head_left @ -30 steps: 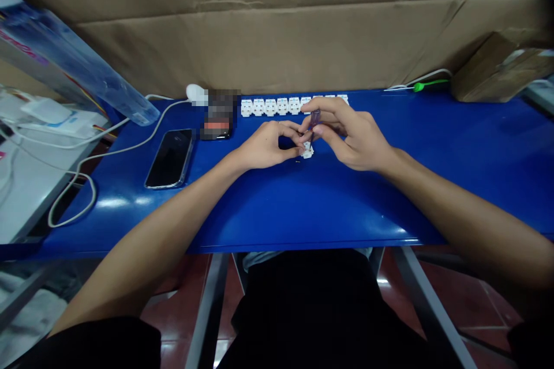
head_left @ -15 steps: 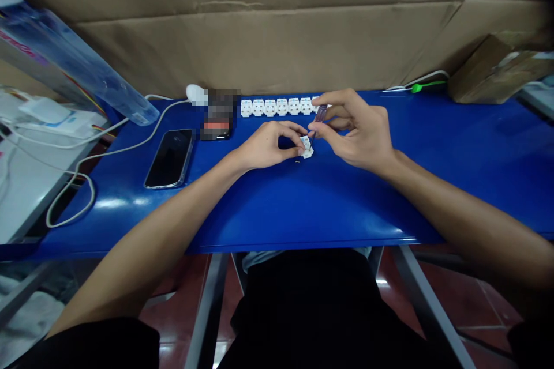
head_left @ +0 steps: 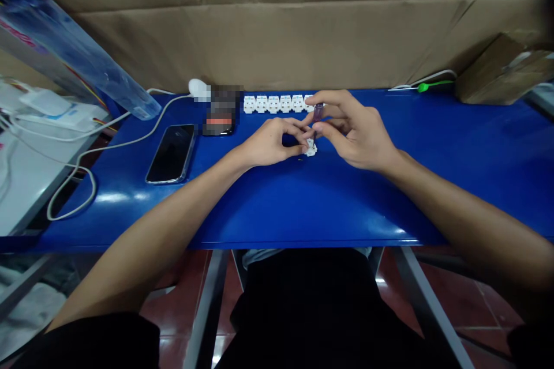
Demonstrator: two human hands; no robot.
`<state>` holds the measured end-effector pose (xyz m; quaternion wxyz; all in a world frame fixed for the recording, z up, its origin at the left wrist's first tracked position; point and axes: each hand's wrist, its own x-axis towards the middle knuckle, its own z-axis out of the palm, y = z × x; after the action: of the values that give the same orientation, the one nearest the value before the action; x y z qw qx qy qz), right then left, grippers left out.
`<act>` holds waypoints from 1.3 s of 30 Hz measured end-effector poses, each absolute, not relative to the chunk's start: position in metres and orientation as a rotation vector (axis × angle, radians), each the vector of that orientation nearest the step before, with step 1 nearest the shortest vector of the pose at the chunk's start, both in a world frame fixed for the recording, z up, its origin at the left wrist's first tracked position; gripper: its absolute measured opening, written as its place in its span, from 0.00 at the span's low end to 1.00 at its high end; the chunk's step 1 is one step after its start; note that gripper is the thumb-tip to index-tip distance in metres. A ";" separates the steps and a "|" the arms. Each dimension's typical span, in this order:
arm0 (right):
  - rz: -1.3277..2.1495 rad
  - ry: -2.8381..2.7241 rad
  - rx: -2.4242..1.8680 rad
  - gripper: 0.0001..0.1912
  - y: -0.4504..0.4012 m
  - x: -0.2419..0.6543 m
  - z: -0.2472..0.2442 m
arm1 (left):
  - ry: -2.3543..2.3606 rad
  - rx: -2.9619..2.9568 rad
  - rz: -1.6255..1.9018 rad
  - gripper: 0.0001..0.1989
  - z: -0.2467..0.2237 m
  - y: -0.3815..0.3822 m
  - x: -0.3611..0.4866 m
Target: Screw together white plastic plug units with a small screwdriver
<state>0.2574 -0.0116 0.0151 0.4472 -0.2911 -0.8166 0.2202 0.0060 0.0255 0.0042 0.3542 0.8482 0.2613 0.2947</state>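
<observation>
With the left hand pinching the white piece on the table and the right hand gripping the screwdriver nearly upright over it, uneven pressure may turn the piece, and the screwdriver could then slip towards the left thumb.

No text, number or brand can be read: the pink lettering on the clear bluish plastic at far left is too blurred to be made out, and the blue marks on the lined-up white pieces are too small to be deciphered.
</observation>
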 end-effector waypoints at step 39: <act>0.356 -1.916 -0.583 0.22 -0.011 0.249 0.017 | 0.686 2.192 0.753 0.03 0.003 0.027 0.005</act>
<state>0.2495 -0.0115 0.0167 0.5258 -0.2436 -0.8013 0.1487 0.0054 0.0266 0.0026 0.3544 0.8480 0.2656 0.2911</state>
